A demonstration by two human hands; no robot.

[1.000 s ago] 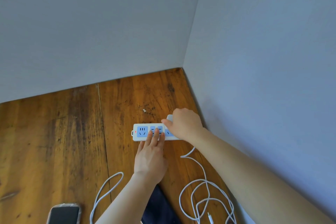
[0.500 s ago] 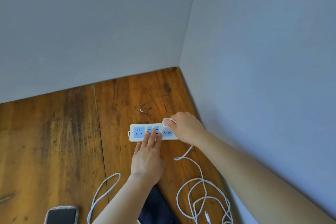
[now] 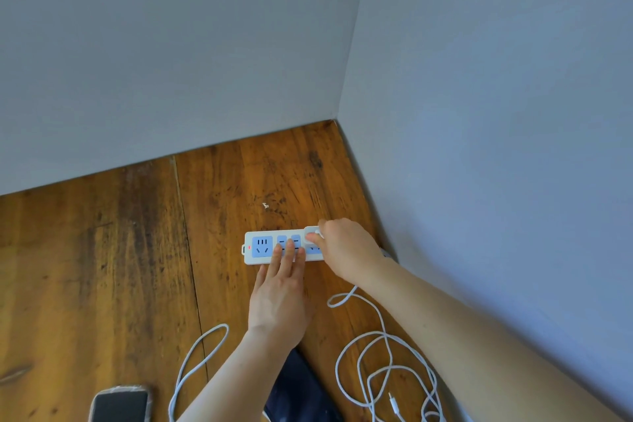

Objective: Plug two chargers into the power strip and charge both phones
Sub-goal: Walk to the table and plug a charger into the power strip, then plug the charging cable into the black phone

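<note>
White power strip (image 3: 262,248) with pale blue socket faces and a small red light at its left end, lying flat on the wooden tabletop (image 3: 102,267) near the corner. White charger (image 3: 312,236) seated on its right end. Its white cable (image 3: 383,346) trailing back in loose tangled loops. Second white cable (image 3: 195,356) looped to the left. Phone (image 3: 120,404) with dark screen, face up, at the bottom edge.

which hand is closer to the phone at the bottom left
Left. The left hand rests flat with fingers on the power strip, up and to the right of the phone. The right hand grips the white charger at the strip's far right end, further away.
</note>
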